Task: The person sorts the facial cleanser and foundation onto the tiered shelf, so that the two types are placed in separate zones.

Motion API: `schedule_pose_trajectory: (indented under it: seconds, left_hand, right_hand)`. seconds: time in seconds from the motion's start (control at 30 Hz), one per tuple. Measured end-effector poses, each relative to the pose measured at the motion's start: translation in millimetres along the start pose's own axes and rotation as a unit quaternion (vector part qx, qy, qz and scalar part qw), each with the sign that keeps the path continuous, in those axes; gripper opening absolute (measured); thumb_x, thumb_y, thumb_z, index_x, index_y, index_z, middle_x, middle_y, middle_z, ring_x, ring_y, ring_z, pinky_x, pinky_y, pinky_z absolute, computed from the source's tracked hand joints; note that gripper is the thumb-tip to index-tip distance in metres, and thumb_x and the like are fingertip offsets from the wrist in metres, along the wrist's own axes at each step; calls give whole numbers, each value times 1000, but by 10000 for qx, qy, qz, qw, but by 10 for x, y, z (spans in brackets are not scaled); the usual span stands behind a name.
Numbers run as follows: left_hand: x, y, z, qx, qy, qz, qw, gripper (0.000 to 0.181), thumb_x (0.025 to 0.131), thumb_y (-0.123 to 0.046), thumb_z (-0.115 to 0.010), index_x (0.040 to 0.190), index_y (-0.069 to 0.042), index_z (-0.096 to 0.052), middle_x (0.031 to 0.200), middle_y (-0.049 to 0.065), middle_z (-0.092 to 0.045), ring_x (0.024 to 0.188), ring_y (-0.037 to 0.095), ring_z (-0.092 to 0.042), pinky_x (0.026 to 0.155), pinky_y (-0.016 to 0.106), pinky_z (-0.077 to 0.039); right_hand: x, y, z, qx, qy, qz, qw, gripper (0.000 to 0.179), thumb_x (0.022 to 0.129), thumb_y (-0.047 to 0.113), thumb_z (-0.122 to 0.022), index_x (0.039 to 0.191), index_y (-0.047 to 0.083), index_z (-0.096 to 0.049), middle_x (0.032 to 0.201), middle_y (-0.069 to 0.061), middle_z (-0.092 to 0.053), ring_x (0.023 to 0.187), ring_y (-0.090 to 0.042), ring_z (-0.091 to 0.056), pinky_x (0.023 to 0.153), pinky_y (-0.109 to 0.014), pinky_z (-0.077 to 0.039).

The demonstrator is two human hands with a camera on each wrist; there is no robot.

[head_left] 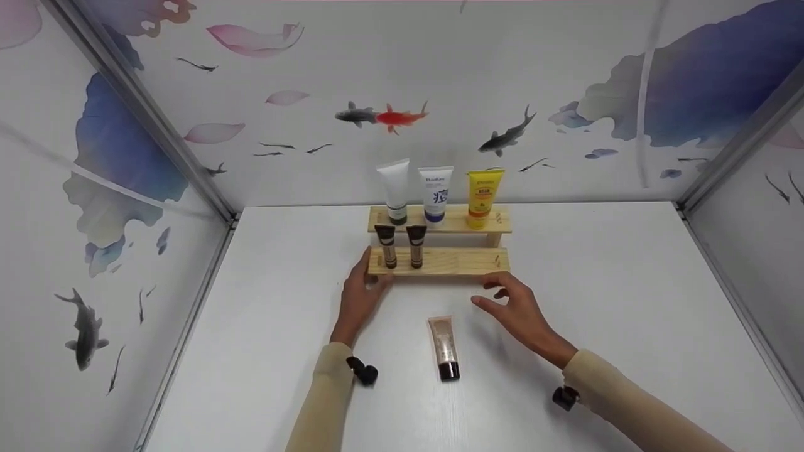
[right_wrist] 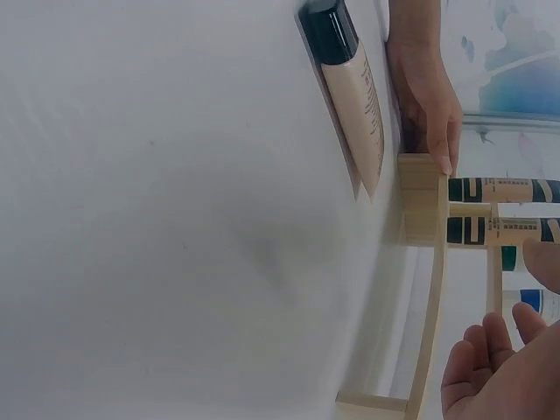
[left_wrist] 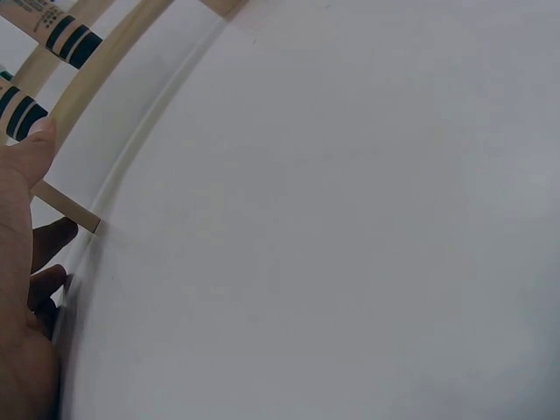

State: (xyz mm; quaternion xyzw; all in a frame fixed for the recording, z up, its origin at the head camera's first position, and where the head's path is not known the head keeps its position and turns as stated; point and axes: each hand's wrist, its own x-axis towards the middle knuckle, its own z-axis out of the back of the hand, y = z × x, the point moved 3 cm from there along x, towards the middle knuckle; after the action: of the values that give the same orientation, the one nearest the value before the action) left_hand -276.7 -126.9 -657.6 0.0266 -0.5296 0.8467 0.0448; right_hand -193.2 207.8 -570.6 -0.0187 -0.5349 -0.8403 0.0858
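Observation:
A two-tier wooden rack (head_left: pixel 461 262) stands at the back of the white table. My left hand (head_left: pixel 361 298) grips the left end of its lower shelf, thumb (left_wrist: pixel 37 150) on the front edge. Two small dark-capped tubes, one left (head_left: pixel 387 247) and one right (head_left: pixel 416 247), stand upright on that shelf. On the upper shelf are a white tube (head_left: pixel 394 191), a white tube with a blue cap (head_left: pixel 434 196) and a yellow tube (head_left: pixel 483 198). My right hand (head_left: pixel 518 309) hovers near the rack's front right, fingers loosely bent, holding nothing. Between my forearms lies a beige tube (head_left: pixel 443 339) with a black cap.
A white panel (head_left: pixel 477 56) painted with fish and petals rises behind the rack, and side panels (head_left: pixel 38 238) flank the white table (head_left: pixel 597 282). Metal posts stand at the corners. Each wrist wears a small black camera, left (head_left: pixel 364 373) and right (head_left: pixel 565 397).

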Motion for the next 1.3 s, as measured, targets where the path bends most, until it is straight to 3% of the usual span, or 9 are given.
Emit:
schedule_pose_trajectory:
  seconds: [0.23,0.4,0.53,0.93,1.3]
  left_hand:
    - [23,-5,8,-7,-40,-130,9999,94,103,-59,-73,176,-18,-30,173,13,-44,154,33,-47,127,55,-37]
    - [23,8,12,4,-50,-91,9999,93,104,-59,-73,176,-20,-30,173,12,-43,157,33,-44,128,55,-35]
    - [17,12,16,-10,-50,-58,10000,94,103,-62,-71,177,-22,-29,174,11,-42,157,32,-43,128,55,-35]
    - [13,6,24,-105,-63,-102,9999,94,103,-59,-74,176,-20,-30,169,13,-48,136,30,-59,119,56,-43]
    - [18,-6,5,5,-61,52,10000,91,105,-54,-74,176,-19,-30,172,13,-45,143,31,-56,123,56,-40]
  right_hand:
    - [-53,-60,-56,92,68,-28,9999,36,100,17,-86,130,5,-72,131,-18,-70,123,-33,-64,102,-51,-54]
    - [-81,-76,-116,242,92,8,9997,31,100,17,-86,127,10,-73,129,-16,-71,123,-40,-64,102,-55,-54]
    - [-116,-99,-164,315,107,26,9994,31,100,16,-86,126,8,-73,129,-18,-71,122,-40,-64,101,-52,-55]
    - [-242,-218,-304,510,251,-40,9984,33,100,13,-85,127,0,-72,128,-18,-72,120,-37,-65,99,-39,-54]
    - [-320,-297,-468,334,391,-48,9987,32,99,15,-86,125,2,-73,122,-11,-73,110,-28,-68,94,-34,-55]
